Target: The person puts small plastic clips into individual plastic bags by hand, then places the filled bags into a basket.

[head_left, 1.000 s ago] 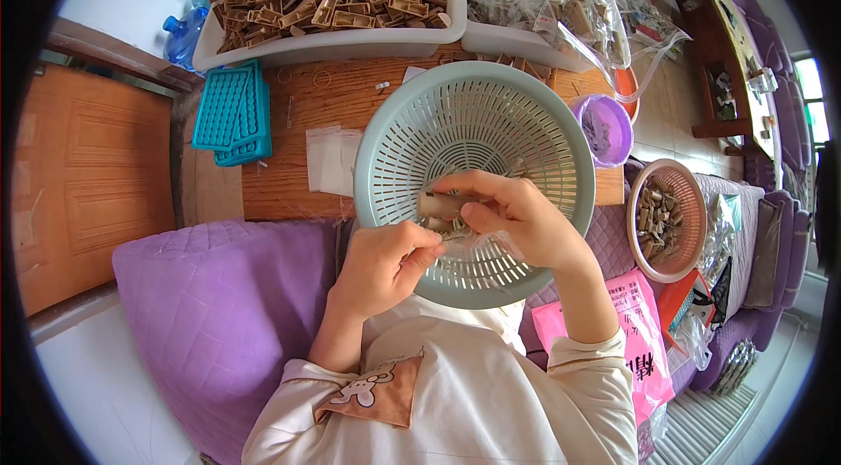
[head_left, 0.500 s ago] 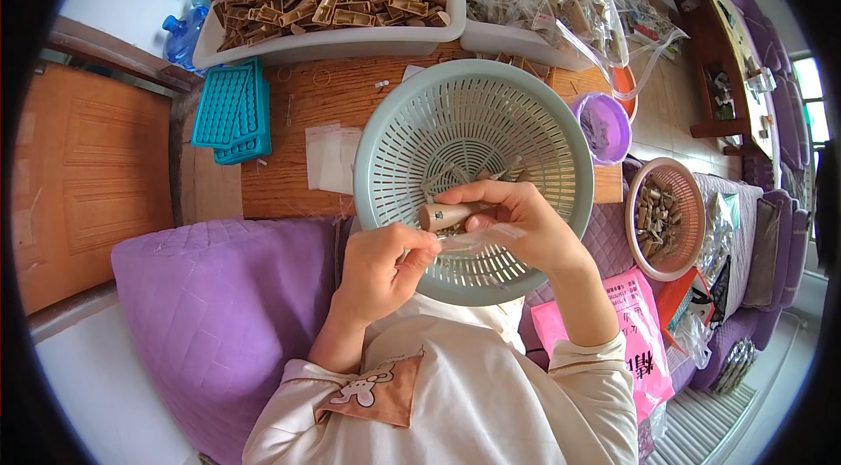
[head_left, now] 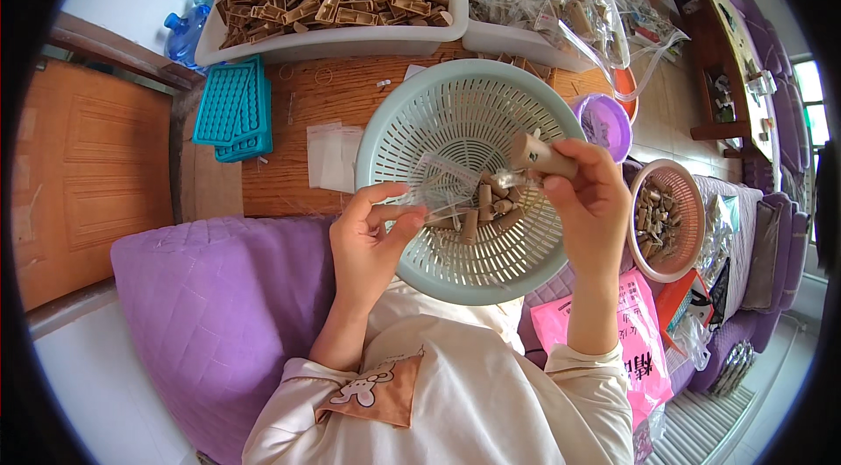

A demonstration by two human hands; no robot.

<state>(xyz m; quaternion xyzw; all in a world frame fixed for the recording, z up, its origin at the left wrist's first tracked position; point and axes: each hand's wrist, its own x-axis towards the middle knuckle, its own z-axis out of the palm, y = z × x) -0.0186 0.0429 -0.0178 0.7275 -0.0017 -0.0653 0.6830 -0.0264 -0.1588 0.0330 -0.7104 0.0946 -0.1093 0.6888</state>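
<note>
A grey-green plastic colander (head_left: 379, 128) sits in front of me, with several short brown tubular pieces (head_left: 470, 226) and clear plastic lying in its bottom. Over its left side, my left hand (head_left: 372, 224) pinches a small clear plastic bag (head_left: 431, 186) between thumb and fingers. On the other side my right hand (head_left: 596, 193) grips a brown cylindrical plastic part (head_left: 545, 156) by one end, its other end pointing left and up. A small shiny clear bit shows by the right fingertips; what it belongs to I cannot tell.
Behind the colander stand a white tub (head_left: 350, 40) heaped with brown parts and another white tub (head_left: 508, 34) of bagged small parts. Teal trays (head_left: 229, 110) and flat clear bags (head_left: 331, 158) lie left. A purple bucket (head_left: 620, 137) and pink basket (head_left: 696, 193) stand right.
My hands have moved apart. The right hand has carried the brown cylindrical part up and right, while the left keeps the clear bag, uncovering brown pieces in the colander.
</note>
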